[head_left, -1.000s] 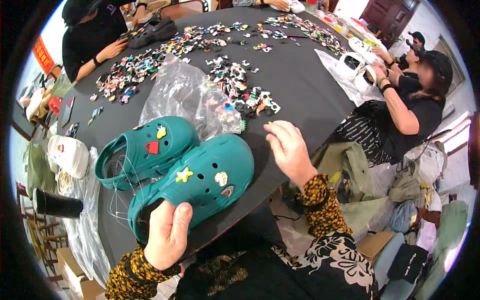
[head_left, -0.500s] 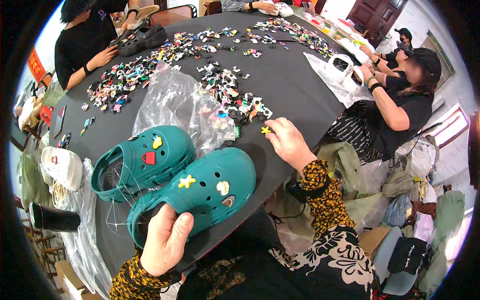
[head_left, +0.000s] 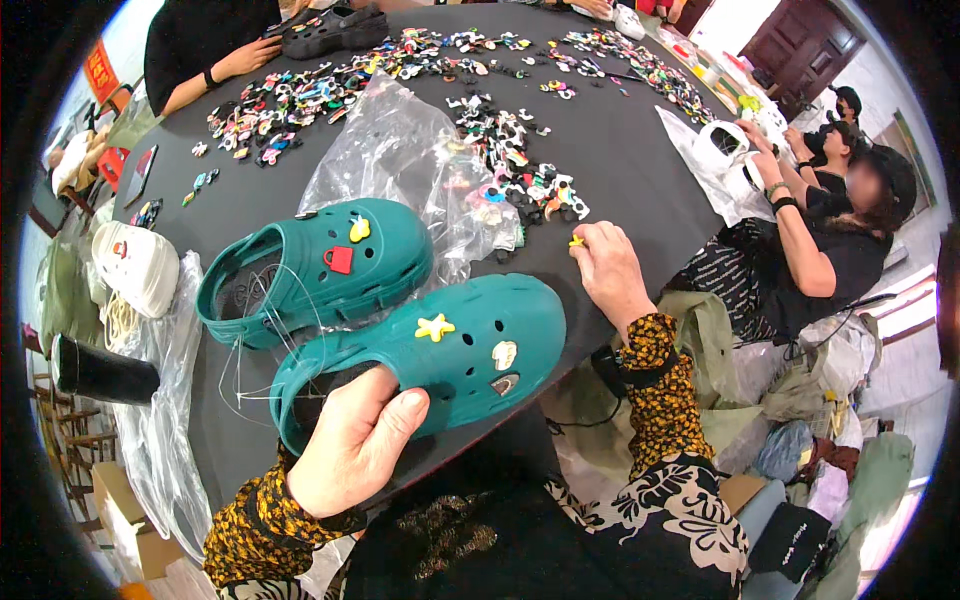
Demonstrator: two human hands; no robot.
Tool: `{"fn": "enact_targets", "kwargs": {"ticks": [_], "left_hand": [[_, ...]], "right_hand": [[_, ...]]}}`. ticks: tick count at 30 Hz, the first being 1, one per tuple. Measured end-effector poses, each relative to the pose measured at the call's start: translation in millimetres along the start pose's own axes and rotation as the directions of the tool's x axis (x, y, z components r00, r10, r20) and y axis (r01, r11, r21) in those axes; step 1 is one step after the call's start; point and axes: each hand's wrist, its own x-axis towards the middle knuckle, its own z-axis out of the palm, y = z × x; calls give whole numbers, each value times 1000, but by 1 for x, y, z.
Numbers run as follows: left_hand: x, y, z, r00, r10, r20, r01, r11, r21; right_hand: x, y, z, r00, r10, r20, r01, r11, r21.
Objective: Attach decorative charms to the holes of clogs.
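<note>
Now the left hand (head_left: 350, 450) grips the green shoe (head_left: 440, 350) at lower middle, tipping it up so its holes show. The right hand (head_left: 610, 270) fingers pinch a yellow charm (head_left: 576, 241) on the bench (head_left: 620, 150).

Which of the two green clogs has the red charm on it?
The far clog, lying on the table beside the clear plastic bag. It carries a red charm; the near clog, gripped by the left hand, shows a yellow star instead.
</note>
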Motion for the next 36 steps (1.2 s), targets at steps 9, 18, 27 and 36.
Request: {"fn": "enact_targets", "kwargs": {"ticks": [9,18,27,36], "left_hand": [[0,4,1,1000,-20,-12,20,1000,-12],[-1,-2,1,1000,8,2,-8,1000,-9],[2,0,0,1000,-2,-9,2,1000,-2],[17,-2,-7,996,-86,-16,84,992,-96]], "right_hand": [[-4,0,3,999,-40,-22,38,995,-87],[-1,-1,-1,999,-33,-10,32,998,-53],[3,-1,-4,999,-39,-22,40,998,54],[-9,-84,-78,974,195,-117,-87,795,600]]}}
